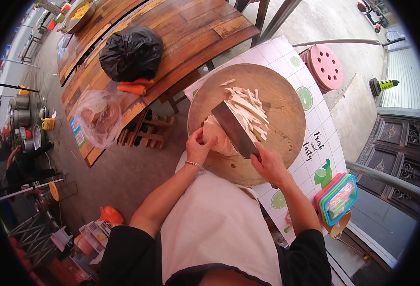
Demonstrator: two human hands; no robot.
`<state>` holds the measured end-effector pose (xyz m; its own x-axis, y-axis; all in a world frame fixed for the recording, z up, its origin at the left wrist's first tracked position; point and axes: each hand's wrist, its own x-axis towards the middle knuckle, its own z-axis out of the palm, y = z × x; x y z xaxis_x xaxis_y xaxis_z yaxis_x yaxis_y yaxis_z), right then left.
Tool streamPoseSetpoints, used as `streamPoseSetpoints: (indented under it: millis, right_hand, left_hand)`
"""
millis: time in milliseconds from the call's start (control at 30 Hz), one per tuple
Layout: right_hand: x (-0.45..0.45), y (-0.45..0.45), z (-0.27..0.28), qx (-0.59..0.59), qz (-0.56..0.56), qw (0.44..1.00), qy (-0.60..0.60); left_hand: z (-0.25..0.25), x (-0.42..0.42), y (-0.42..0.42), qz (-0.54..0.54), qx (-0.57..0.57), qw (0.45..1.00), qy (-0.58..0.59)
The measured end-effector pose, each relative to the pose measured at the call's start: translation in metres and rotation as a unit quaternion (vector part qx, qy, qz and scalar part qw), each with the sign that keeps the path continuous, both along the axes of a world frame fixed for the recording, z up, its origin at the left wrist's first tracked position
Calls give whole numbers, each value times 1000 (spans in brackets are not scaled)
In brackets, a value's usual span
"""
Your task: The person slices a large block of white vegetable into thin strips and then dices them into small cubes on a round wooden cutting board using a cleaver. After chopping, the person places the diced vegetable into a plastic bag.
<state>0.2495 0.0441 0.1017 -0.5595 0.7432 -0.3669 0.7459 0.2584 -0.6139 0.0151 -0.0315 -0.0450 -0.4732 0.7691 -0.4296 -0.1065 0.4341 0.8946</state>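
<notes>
A round wooden chopping board (281, 143) lies before me on a table. My right hand (271, 163) grips the handle of a broad cleaver (234, 129). Its blade lies slantwise between a pale pinkish piece of food (217, 137) and a heap of pale cut strips (249, 107). Fingers and thumb of my left hand (200, 146) hold the near left side of that piece, which looks partly sliced. Whether the blade touches the board is hidden. One small strip (227, 82) lies apart, beyond the heap.
A wooden table (195, 28) ahead left bears a black plastic bag (131, 53), carrots (131, 88) and a clear bag of food (99, 116). Stacked plastic baskets (338, 198) stand at the right edge of the lime-patterned tablecloth (324, 132). Pink stools (324, 68) stand beyond it.
</notes>
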Motion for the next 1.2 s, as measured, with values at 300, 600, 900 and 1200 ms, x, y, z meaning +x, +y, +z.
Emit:
streamPoseSetpoints:
  millis: [300,600,900,1200]
  right_hand:
    - [-16,-14,39,62,22,996,-54]
    - [-22,-25,27,33,24,996,-79]
    - [-37,-31,-27,1,17,995,-102]
    - [-35,-19,-31,1,1,999,-48]
  left_hand:
    - [-12,0,1,-14,22,1000,15]
    - [-12,2,3,-19,18,998,48]
    - [-9,1,2,-40,5,994,103]
    - [-2,-1,5,-26,15,995,91]
